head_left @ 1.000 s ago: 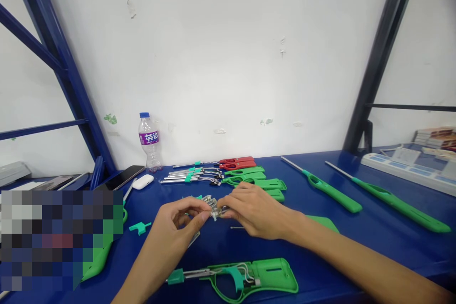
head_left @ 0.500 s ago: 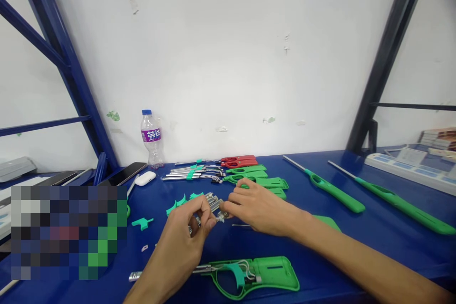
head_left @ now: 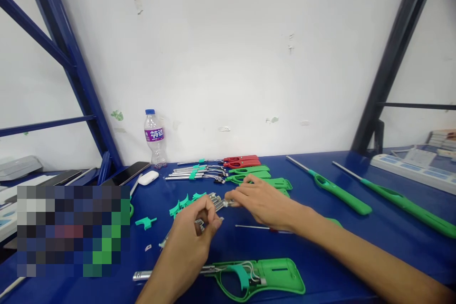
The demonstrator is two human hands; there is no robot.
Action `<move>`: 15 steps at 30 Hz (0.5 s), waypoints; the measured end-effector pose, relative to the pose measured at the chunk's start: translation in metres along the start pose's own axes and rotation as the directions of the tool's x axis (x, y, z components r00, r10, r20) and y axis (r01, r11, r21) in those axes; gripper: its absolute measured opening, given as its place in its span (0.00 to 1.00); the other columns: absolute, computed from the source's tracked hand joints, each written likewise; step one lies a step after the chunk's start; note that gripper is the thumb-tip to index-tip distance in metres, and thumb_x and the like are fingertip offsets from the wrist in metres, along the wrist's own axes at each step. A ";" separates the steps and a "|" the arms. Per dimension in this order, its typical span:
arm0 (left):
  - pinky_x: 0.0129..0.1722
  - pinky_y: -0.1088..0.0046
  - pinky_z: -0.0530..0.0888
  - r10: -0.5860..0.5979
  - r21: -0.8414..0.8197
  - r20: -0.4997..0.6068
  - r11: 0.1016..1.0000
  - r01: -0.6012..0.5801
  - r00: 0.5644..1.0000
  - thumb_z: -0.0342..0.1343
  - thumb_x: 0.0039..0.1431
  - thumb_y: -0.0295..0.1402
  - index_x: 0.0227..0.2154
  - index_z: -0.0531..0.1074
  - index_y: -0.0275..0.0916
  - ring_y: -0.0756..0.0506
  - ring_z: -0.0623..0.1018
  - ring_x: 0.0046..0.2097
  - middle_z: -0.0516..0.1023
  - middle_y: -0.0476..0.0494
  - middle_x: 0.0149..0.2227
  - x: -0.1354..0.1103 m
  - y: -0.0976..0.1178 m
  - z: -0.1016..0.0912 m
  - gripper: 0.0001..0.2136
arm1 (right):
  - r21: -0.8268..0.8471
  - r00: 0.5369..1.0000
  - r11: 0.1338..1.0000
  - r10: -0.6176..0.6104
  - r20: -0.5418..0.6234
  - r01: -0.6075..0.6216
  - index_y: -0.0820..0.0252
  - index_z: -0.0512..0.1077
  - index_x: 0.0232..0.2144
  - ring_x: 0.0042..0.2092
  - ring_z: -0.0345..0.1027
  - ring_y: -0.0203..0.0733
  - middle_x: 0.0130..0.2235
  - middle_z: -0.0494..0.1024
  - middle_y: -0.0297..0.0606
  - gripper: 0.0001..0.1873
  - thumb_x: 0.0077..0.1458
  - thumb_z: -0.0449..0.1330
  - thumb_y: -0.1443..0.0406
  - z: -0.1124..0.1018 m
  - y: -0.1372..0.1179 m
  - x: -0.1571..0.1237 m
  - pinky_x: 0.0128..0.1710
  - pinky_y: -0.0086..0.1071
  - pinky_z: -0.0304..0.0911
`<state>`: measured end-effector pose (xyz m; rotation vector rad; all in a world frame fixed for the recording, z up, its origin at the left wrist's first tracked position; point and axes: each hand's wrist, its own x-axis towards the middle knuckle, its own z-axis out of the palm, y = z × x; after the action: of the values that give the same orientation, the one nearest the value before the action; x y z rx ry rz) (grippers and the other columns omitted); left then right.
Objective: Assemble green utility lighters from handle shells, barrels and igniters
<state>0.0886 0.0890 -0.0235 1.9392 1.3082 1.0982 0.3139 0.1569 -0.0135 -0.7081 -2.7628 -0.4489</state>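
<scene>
My left hand [head_left: 194, 235] is closed in a pinch on a small clear and metal lighter part [head_left: 204, 222] above the blue table [head_left: 374, 237]. My right hand [head_left: 260, 202] reaches to a cluster of small clear parts [head_left: 219, 201] on the table, its fingertips pinching one of them. An opened green lighter shell [head_left: 256, 278] with wires, a teal trigger and a metal tube lies just in front of my left hand. A thin metal rod [head_left: 256, 227] lies under my right wrist.
Teal trigger pieces [head_left: 183, 201] lie left of the parts. Metal tubes [head_left: 194, 173] and red and green shells [head_left: 249, 167] sit near the wall. Two finished green long lighters [head_left: 338, 193] lie to the right. A water bottle [head_left: 155, 138], earbud case [head_left: 148, 177] and phone [head_left: 130, 173] stand at the left.
My hands have drawn apart. The left hand moved down toward me with its part, and the right hand moved back to the cluster of clear parts.
</scene>
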 end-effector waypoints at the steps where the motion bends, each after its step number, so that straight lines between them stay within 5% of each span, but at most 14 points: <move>1: 0.28 0.72 0.65 -0.004 0.013 -0.015 1.000 0.004 1.000 0.52 0.63 0.43 0.26 0.57 0.46 0.48 0.66 0.28 0.69 0.52 0.28 0.001 -0.001 -0.004 0.14 | 0.020 1.000 1.000 0.016 -0.008 -0.016 0.62 0.71 0.57 0.40 0.72 0.46 0.42 0.84 0.42 0.17 0.72 0.52 0.76 0.000 0.000 0.000 0.50 0.42 0.62; 6: 0.27 0.72 0.61 0.028 0.081 -0.077 0.996 -0.022 0.997 0.51 0.65 0.43 0.26 0.56 0.46 0.48 0.64 0.27 0.66 0.54 0.27 0.004 -0.007 -0.016 0.14 | 0.067 0.999 0.997 0.039 -0.031 -0.037 0.62 0.72 0.55 0.42 0.70 0.47 0.42 0.83 0.43 0.13 0.75 0.51 0.73 -0.005 -0.004 -0.001 0.49 0.41 0.63; 15: 0.27 0.72 0.63 0.103 0.122 -0.032 0.988 -0.099 0.994 0.49 0.67 0.39 0.27 0.55 0.46 0.47 0.68 0.29 0.74 0.52 0.29 0.004 -0.011 -0.006 0.13 | 0.095 1.000 0.995 -0.024 0.012 0.023 0.62 0.73 0.54 0.41 0.69 0.44 0.43 0.82 0.40 0.15 0.70 0.56 0.78 -0.007 -0.007 0.000 0.48 0.39 0.61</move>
<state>0.0787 0.0972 -0.0278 2.1029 1.3365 1.1331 0.3114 0.1485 -0.0091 -0.6596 -2.7864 -0.3164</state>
